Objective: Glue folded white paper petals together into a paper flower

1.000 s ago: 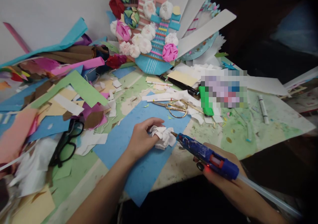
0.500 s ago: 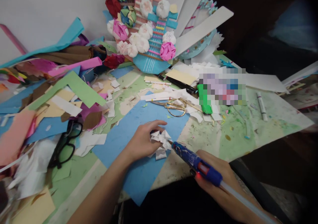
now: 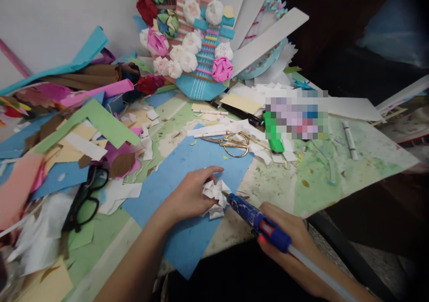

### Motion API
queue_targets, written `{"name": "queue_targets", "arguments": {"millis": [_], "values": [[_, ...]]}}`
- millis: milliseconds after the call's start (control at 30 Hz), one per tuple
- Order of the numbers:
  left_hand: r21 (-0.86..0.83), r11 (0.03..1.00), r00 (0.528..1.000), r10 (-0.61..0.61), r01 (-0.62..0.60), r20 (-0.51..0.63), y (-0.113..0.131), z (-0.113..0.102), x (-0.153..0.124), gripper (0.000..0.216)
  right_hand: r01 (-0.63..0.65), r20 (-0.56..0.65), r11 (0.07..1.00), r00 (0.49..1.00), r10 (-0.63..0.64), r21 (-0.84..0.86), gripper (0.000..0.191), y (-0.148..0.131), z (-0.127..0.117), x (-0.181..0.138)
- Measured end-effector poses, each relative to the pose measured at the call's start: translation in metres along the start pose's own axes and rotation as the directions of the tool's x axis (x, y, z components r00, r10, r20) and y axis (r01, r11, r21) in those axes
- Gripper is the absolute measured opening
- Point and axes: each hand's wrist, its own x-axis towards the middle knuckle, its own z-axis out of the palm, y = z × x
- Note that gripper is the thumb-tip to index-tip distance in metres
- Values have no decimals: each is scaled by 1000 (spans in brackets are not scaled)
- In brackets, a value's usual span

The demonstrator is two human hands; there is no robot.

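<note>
My left hand (image 3: 191, 195) grips a small white folded paper flower (image 3: 216, 197) and holds it down on a blue paper sheet (image 3: 187, 181) at the table's near edge. My right hand (image 3: 295, 244) is wrapped around a blue hot glue gun (image 3: 259, 221) with a red light on its body and a clear glue stick trailing behind it. The gun's nozzle touches the right side of the white flower.
Gold scissors (image 3: 233, 143), a green marker (image 3: 273, 134), pens and white scraps lie beyond the blue sheet. Black glasses (image 3: 85, 195) rest at the left among piled coloured paper. A paper-flower craft piece (image 3: 197, 52) leans on the back wall. The table edge (image 3: 301, 212) runs close to my hands.
The glue gun has moved left and its nozzle has closed in on the white flower. My left hand turned the flower slightly. The view drifted a little.
</note>
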Motion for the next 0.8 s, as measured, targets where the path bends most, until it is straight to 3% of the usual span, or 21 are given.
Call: {"name": "queue_targets", "arguments": {"millis": [133,400,600,800], "values": [[-27,999,999,39,-39,-12,-1,0,0,56,6,-29,1000,1000,-6,-2,13,-1,1,1],[-102,987,974,104,-126,-201,-2,6,2,39,-45,-67,997,997,49,65,15,-1,0,3],[-116,981,965,126,-156,-229,1,7,2,32,-39,-55,996,998,43,82,14,-2,0,4],[-152,981,968,84,-122,-238,1,7,0,33,-42,-124,997,991,49,63,12,-7,0,3]]}}
